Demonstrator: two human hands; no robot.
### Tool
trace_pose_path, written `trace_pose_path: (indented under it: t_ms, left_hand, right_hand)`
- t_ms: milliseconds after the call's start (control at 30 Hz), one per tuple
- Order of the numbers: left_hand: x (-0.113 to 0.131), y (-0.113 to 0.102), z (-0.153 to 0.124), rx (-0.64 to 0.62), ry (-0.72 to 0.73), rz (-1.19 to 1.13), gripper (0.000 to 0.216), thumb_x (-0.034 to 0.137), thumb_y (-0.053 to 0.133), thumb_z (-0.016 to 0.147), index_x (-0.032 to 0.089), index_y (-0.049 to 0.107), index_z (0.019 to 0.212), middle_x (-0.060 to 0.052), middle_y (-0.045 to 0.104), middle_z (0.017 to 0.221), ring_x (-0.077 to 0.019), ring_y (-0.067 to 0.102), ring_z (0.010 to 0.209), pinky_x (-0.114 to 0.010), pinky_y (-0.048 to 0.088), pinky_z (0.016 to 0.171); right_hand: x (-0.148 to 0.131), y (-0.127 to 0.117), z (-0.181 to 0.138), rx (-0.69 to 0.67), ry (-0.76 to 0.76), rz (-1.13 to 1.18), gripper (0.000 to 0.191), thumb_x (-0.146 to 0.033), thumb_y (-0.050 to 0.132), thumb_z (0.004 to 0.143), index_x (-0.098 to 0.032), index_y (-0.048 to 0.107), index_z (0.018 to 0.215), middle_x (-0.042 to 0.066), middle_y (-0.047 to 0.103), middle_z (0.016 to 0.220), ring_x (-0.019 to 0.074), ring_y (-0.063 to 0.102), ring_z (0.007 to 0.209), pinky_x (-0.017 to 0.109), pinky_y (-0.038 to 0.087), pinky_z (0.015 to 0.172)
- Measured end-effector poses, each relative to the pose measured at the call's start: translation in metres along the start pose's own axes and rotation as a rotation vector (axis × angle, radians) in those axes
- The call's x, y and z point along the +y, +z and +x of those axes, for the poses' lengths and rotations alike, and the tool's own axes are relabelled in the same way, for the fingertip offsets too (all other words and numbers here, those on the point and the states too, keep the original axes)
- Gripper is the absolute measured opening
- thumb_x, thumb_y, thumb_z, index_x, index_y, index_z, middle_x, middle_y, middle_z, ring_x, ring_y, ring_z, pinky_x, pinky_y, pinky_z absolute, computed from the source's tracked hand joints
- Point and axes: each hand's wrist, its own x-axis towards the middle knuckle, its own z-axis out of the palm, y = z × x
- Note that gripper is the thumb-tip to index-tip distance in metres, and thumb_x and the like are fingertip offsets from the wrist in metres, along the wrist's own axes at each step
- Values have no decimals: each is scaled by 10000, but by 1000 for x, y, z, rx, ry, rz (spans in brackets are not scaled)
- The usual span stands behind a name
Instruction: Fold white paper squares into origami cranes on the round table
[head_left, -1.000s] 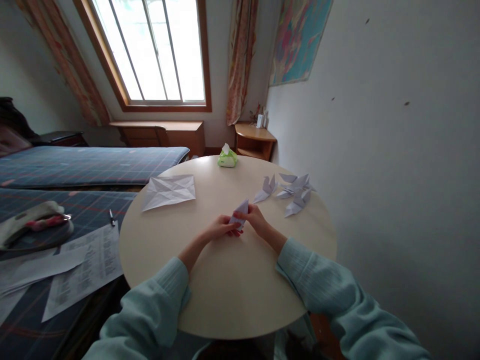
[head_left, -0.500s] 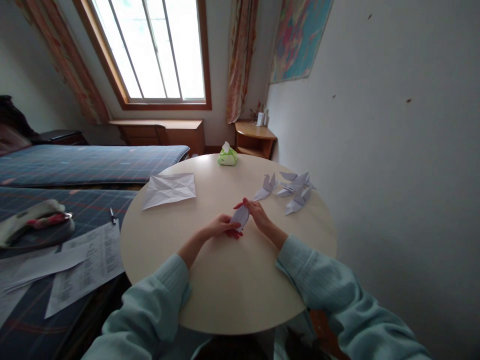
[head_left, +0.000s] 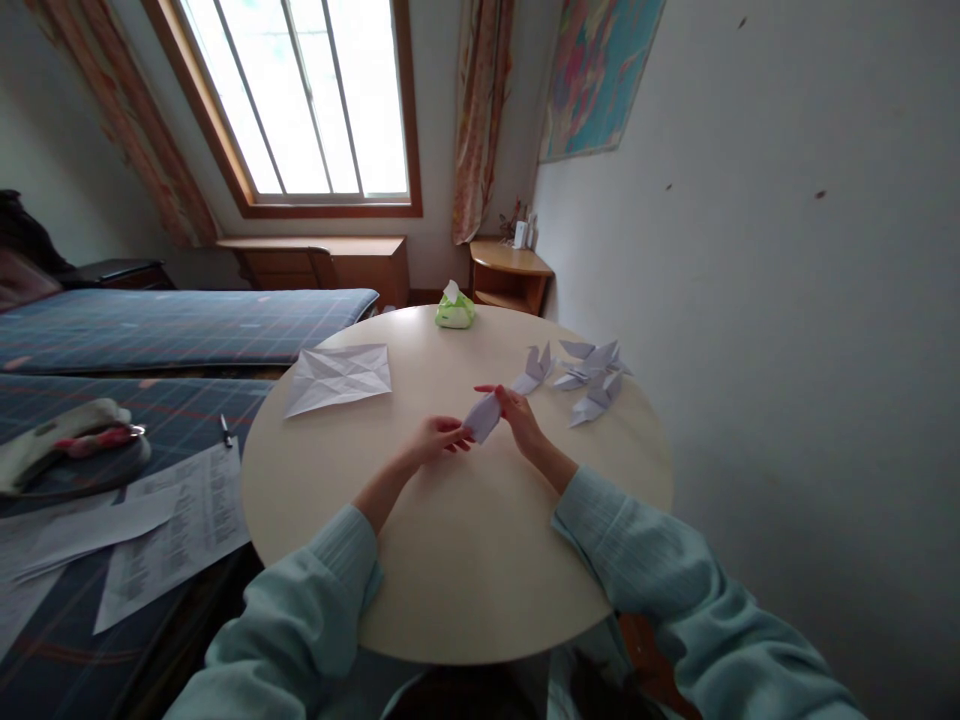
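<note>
A small folded white paper piece [head_left: 482, 415] is held over the middle of the round beige table [head_left: 450, 560]. My left hand [head_left: 437, 437] pinches its near end with closed fingers. My right hand [head_left: 517, 418] grips its far side, fingers curled round it. Both arms wear pale green sleeves. Several finished folded paper figures [head_left: 585, 375] lie at the table's right, just beyond my right hand. A creased, unfolded white sheet [head_left: 339, 378] lies flat at the table's left.
A green tissue pack [head_left: 454, 312] sits at the table's far edge. Beds with plaid covers [head_left: 180, 325] stand on the left, with printed papers [head_left: 157, 530] and a pen [head_left: 223, 430] on the nearer one. A white wall runs close along the right.
Both hands have lifted the folded paper slightly and carried it a little farther from me; my right hand's fingers shifted along it.
</note>
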Motion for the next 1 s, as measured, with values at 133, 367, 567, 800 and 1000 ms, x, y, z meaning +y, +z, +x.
trace_pose_path:
  t_ms: [133, 367, 567, 800, 1000]
  left_hand:
    - [-2, -1, 1, 158, 71, -106, 419, 467, 674, 565, 125, 660, 808, -99, 679, 826, -149, 622, 680, -222, 441, 599]
    - [-2, -1, 1, 185, 117, -96, 452, 453, 668, 575, 115, 646, 875, -117, 672, 892, -175, 630, 742, -257, 450, 658]
    - [-7, -2, 5, 246, 175, 1, 347, 397, 643, 612, 112, 653, 809, -104, 684, 815, -167, 631, 677, -255, 456, 603]
    - [-13, -4, 10, 198, 209, 70, 230, 291, 628, 628, 106, 657, 761, -74, 679, 706, -153, 618, 635, -232, 450, 557]
    - [-7, -6, 8, 170, 237, -157, 463, 221, 605, 639, 154, 508, 1087, -82, 642, 952, -125, 616, 692, -228, 481, 609]
  right_hand:
    - [-1, -3, 2, -37, 6, 84, 480, -578, 509, 676, -204, 582, 968, 40, 611, 839, 146, 563, 728, 234, 431, 572]
    - [8, -4, 5, -148, -1, 39, 373, -366, 700, 567, -186, 587, 873, 29, 634, 803, 137, 584, 704, 265, 461, 628]
    - [7, -2, 3, -133, -10, 35, 275, -358, 665, 615, -187, 606, 823, 17, 630, 801, 132, 582, 730, 258, 472, 632]
    - [8, -3, 3, -138, -36, -29, 224, -338, 688, 581, -161, 608, 691, -3, 614, 692, 117, 562, 661, 272, 454, 680]
    - [10, -6, 5, -97, -68, -89, 216, -350, 679, 582, -155, 612, 645, 21, 631, 727, 134, 568, 683, 278, 445, 688]
